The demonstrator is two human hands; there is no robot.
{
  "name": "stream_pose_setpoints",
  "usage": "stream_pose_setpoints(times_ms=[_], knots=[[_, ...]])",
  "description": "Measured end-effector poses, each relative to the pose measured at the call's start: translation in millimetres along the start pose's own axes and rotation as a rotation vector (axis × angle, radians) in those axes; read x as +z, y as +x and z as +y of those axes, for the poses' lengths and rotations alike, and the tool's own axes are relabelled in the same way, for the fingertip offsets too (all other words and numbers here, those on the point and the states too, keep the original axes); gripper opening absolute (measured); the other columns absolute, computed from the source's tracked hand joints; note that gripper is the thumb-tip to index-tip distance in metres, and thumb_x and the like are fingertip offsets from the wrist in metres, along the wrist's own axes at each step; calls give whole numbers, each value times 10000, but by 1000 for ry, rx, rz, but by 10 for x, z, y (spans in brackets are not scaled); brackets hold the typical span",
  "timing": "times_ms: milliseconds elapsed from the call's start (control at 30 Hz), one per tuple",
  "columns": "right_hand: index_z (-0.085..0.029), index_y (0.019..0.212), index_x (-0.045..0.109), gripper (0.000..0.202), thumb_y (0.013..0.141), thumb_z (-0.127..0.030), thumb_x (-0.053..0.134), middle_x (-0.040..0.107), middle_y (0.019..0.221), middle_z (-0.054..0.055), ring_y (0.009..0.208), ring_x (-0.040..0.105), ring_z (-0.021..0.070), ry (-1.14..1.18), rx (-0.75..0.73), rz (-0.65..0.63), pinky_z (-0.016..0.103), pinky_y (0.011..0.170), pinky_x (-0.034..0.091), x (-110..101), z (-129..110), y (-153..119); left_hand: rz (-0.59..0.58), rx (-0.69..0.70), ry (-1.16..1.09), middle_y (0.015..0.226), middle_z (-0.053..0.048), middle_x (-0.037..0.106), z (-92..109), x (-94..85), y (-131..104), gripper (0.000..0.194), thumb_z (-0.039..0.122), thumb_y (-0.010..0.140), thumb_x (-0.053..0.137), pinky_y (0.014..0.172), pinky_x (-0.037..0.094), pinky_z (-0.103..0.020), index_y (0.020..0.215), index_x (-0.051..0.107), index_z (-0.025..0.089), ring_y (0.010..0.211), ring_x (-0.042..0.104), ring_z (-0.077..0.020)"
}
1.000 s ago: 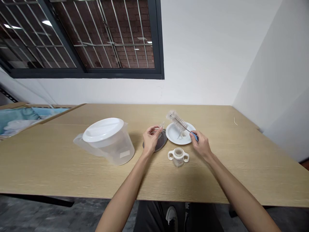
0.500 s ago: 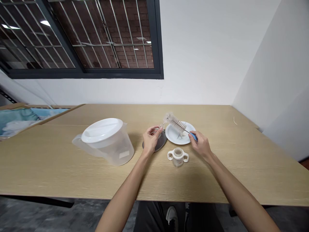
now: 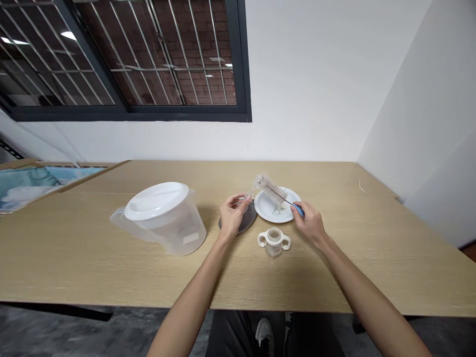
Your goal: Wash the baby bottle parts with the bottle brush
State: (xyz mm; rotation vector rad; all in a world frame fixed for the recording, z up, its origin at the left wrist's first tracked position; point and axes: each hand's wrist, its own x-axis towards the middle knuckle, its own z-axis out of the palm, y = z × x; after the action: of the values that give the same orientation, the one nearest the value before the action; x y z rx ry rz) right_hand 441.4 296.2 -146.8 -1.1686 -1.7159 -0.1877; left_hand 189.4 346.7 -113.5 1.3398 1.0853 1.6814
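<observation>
Swung slightly left over the last second, with next to no change in the last half: the brush (image 3: pixel 275 191), now held with its bristled tip right by the clear piece (image 3: pixel 251 193) in the left hand (image 3: pixel 232 213). Impossible to tell whether touching or merely overlapping in view. Judging by that narrowed gap, now ready to be worked against each other. Gripped by its blue handle (image 3: pixel 298 210), with right-hand (image 3: pixel 309 220) fingers closed round it and bristles slanting up and leftward over the white plate (image 3: pixel 257 204). Pinched between left thumb and fingers, above the dark disc (image 3: pixel 250 219): the clear piece, partly covered, of unclear shape. On the plate, below the brush, a small ring (image 3: pixel 282 209). Standing upright and open-topped on the worktop (image 3: pixel 297 277), between the forearms: a two-handled cup (image 3: pixel 274 243), untouched. Off to the left, well apart from the brush: a lidded jug (image 3: pixel 167 218), unmoved.
</observation>
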Motion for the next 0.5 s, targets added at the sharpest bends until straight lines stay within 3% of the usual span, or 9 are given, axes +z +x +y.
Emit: stream_pose_setpoints(times_ms=[300, 500], knots=[[-161, 1046, 617, 178, 970, -287, 517, 687, 983, 54, 875, 654, 157, 0, -31, 1, 274, 767, 484, -1, -17, 0, -12, 22, 32, 793, -54, 629, -1, -8, -9, 448, 449, 655, 832, 659, 437, -221, 951, 728, 128, 690, 524, -112], [-153, 1061, 612, 178, 963, -279, 532, 680, 966, 56, 867, 646, 153, -18, -11, 70, 268, 757, 481, -30, -19, 18, -3, 16, 19, 744, -45, 614, -11, -3, 3, 462, 448, 642, 837, 628, 425, -217, 948, 725, 121, 655, 514, -109]])
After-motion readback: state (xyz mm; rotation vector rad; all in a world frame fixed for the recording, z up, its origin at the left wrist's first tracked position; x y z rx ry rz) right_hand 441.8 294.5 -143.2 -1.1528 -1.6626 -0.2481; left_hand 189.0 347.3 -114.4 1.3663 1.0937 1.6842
